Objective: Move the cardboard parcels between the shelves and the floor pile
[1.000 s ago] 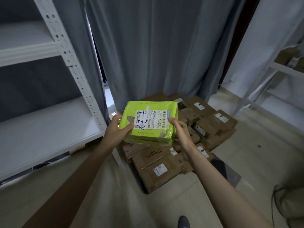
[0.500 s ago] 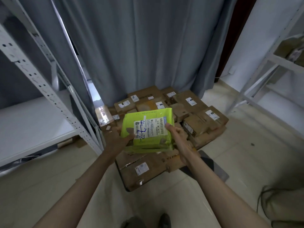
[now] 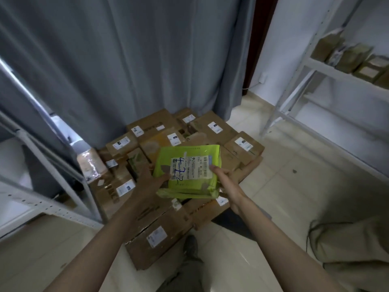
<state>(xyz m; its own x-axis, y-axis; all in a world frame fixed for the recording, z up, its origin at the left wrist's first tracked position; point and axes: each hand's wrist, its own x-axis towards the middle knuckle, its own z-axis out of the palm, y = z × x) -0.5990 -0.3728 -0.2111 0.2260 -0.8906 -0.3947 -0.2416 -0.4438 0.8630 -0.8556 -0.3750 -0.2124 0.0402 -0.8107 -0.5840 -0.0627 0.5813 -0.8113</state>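
The lime-green plastic-wrapped parcel (image 3: 189,171), held above the floor pile of brown cardboard parcels (image 3: 160,234), was clamped at opposite side edges by the left hand (image 3: 150,181) and right hand (image 3: 228,179); judged light, soft-skinned, slippery, best gripped at its sides.

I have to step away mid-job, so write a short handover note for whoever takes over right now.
Left hand: grips the left edge of the green parcel.
Right hand: grips its right edge, thumb on the label.
The parcel is held in the air above the floor pile of cardboard parcels by the curtain.
More parcels sit on the right shelf.
Done: green parcel in hand.
Left: set it down; which spot is meant cannot be told.
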